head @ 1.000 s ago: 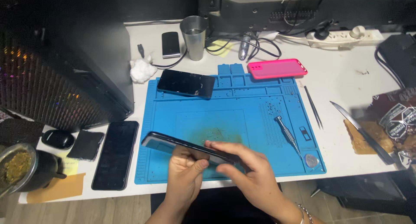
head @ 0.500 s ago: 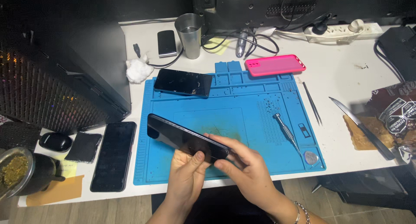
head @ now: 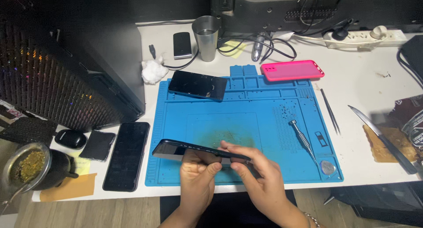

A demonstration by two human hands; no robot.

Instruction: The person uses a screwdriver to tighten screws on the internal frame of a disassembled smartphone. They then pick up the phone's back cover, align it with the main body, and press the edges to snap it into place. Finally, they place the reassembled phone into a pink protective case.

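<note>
held phone (head: 185,149): glossy black | work mat (head: 264,113): bright blue, yellowish-brown stain mid | phone case (head: 292,70): hot pink | cup (head: 206,31): silver metal | desk (head: 365,82): white | sticky paper (head: 68,187): orange | tissue wad (head: 153,71): white

Both hands are seen at the lower middle of the frame, raised side by side from the bottom edge with the forearms entering from below. The left hand (head: 197,177) is held with the knuckles upward and the fingers curled in a closed grip, the thumb pointed toward the right. The right hand (head: 260,175) is set just beside it, its fingers extended toward the upper left and pinched shut, and a thin bracelet is seen at its wrist.
</note>
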